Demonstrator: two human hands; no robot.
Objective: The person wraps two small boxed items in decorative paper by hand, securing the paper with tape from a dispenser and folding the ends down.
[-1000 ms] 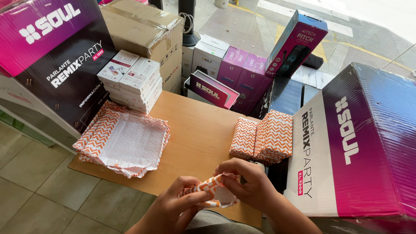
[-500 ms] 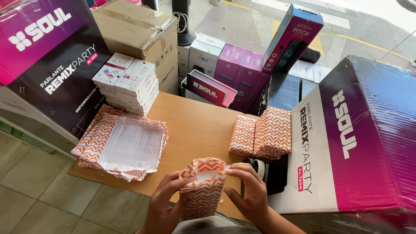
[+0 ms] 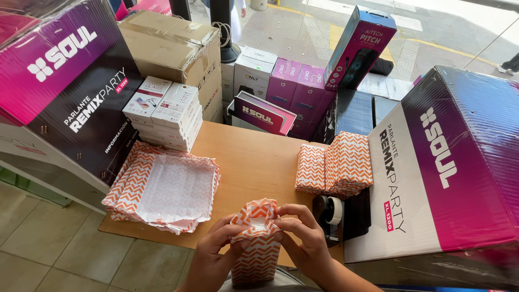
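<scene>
Both my hands hold a small box wrapped in orange-and-white zigzag paper (image 3: 258, 246), upright at the table's near edge. My left hand (image 3: 212, 258) grips its left side. My right hand (image 3: 300, 235) pinches the folded paper flaps at its top end. A stack of flat sheets of the same wrapping paper (image 3: 165, 186) lies to the left on the wooden table (image 3: 254, 162). A pile of wrapped boxes (image 3: 336, 164) rests to the right.
A black tape dispenser (image 3: 332, 212) sits beside my right hand. A stack of white slim boxes (image 3: 164, 111) stands at the table's back left. Big magenta-and-black speaker cartons (image 3: 65, 92) (image 3: 448, 167) flank the table; smaller purple and white boxes (image 3: 294, 86) crowd behind.
The parcel went from lying low between my hands to standing upright. My fingers moved up onto its top flaps, which are now folded inward.
</scene>
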